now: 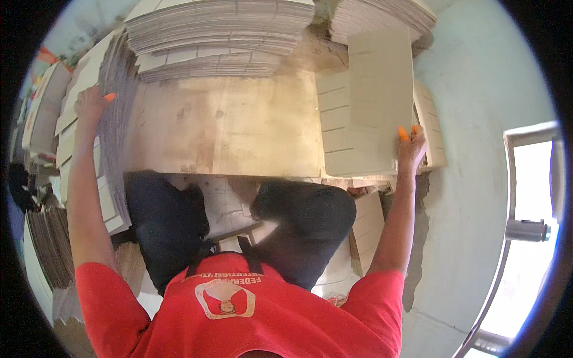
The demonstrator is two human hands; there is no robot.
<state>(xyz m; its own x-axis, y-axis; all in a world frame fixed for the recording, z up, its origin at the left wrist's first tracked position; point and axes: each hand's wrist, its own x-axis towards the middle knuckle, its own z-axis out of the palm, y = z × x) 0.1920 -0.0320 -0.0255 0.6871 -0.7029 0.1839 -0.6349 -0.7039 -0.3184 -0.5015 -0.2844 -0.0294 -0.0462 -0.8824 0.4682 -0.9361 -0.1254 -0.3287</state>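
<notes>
My right hand [412,149] is closed on the right edge of a flat grey-white cardboard sheet [380,101]. That sheet lies over another scored cardboard piece [336,125] on the right of the wooden board. Orange shows on the tips of its thumb and a finger. Far to the left, my left hand [91,106] rests at a tall leaning stack of cardboard sheets [117,131]. Its fingers curl over the pale top side and its orange-tipped thumb points right, by the stack's edges. How many sheets it grips is hidden.
A worn wooden board [221,128] spans the space before my knees. Thick cardboard stacks [218,30] stand along its far side, with another stack [382,18] at the back right. More sheets [48,238] lie low on the left. A pale wall [477,149] and a bright window [533,238] bound the right.
</notes>
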